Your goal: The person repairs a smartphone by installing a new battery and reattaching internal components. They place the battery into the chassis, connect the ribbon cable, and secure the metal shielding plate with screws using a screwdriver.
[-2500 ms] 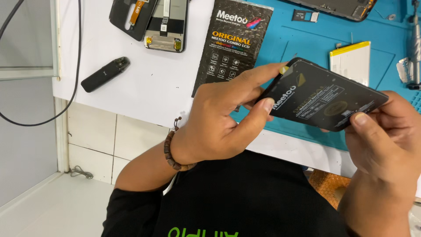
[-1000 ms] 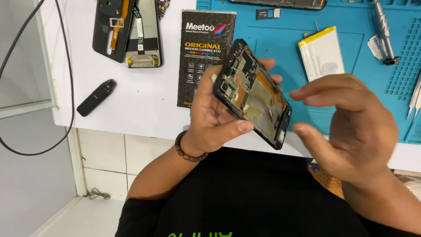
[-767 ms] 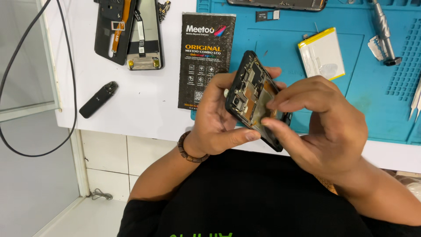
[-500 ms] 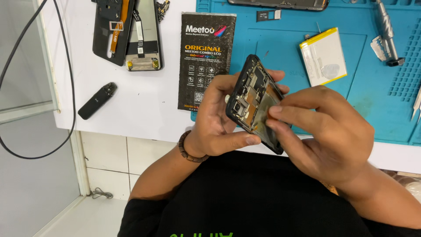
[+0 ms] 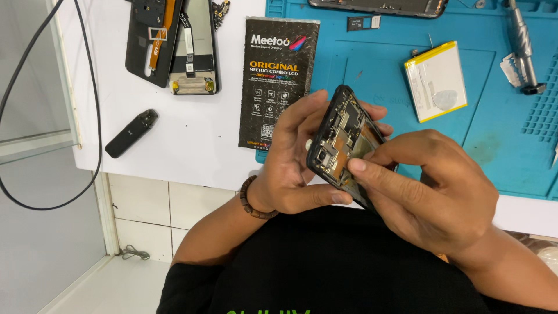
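My left hand (image 5: 290,168) cradles the open phone (image 5: 343,145) by its edges, tilted, board side up, held above the near edge of the worktop (image 5: 186,145) where the blue mat (image 5: 511,145) begins. My right hand (image 5: 430,192) closes over the lower half, thumb and forefinger pinched down onto the board; whether they hold some small part I cannot tell. To do this well, I judge I should keep the frame steady in the left palm and press lightly, fingertips only. The battery (image 5: 436,81) lies on the mat, well apart.
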